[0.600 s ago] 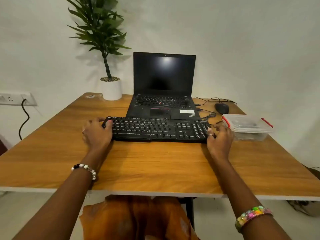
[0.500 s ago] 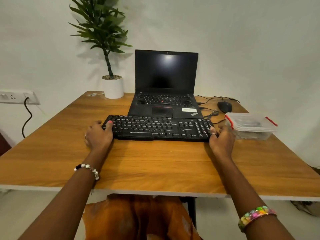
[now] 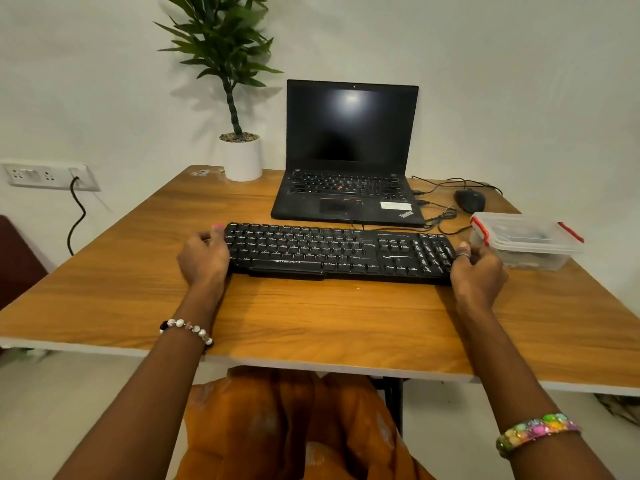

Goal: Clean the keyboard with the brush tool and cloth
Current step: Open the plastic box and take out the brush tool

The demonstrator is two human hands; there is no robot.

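Keyboard (image 3: 337, 252) is gripped at both ends on table (image 3: 311, 320), left hand (image 3: 204, 259) and right hand (image 3: 479, 271) fingers curled round edges. Cable could be snagged against laptop (image 3: 349, 199) if lifted.

Bare table (image 3: 311, 323) in front of keyboard (image 3: 339, 252), open strip for hands; wide clear wood on the left side too. Behind keyboard, laptop (image 3: 349, 188) sits just beside it. Right end crowded: plastic box (image 3: 526, 242) near keyboard, cables (image 3: 440, 216) and mouse (image 3: 470, 200) behind it. Plant pot (image 3: 241, 159) blocks back left
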